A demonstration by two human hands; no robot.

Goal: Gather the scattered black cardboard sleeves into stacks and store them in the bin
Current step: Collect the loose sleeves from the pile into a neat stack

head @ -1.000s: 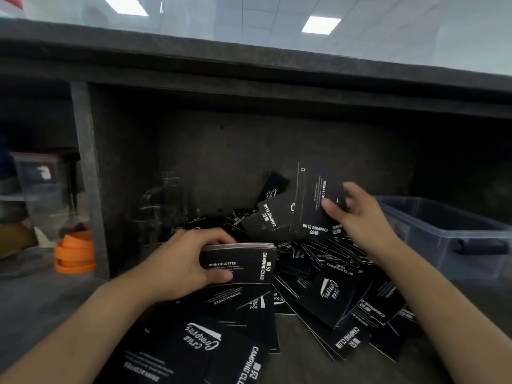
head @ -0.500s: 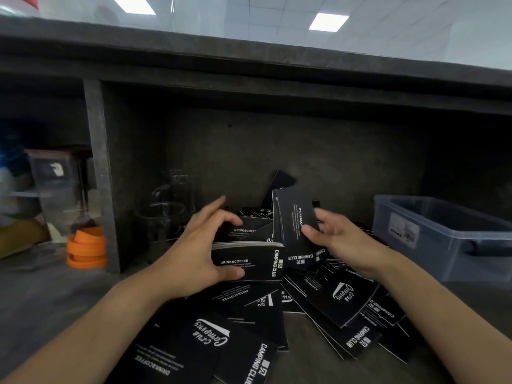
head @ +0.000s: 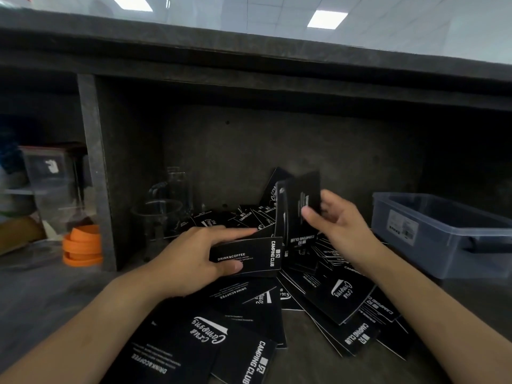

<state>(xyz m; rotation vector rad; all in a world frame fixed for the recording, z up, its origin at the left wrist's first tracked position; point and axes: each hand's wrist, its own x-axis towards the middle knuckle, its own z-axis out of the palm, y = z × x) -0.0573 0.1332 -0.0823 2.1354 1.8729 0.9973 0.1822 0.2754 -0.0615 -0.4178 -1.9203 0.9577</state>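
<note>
The left hand (head: 191, 261) has its grip clamped on a small stack of black cardboard sleeves (head: 249, 256). The thumb lies across the printed front face and the fingers run along the top edge. The stack's layers cannot be counted.

The right hand (head: 340, 225) pinches an upright sleeve (head: 296, 189) just past the stack's right end. Its thumb is on the near face and the other fingers are mostly hidden behind the card. Whether this grip holds one sleeve or several is hard to tell.

The loose sleeves (head: 340, 297) lie overlapping on the dark bench (head: 41, 295), under and around both hands. The farthest ones fade into the shadowed alcove, and the nearest are cut off by the bottom edge.

A translucent plastic bin (head: 432, 245) stands on the bench to the right of the pile. Its far end is cropped by the frame and its inside is too dim to read.

A glass beaker (head: 155, 220) is barely visible at the alcove's left. A pile of orange rings (head: 81, 245) sits beyond the upright divider.
</note>
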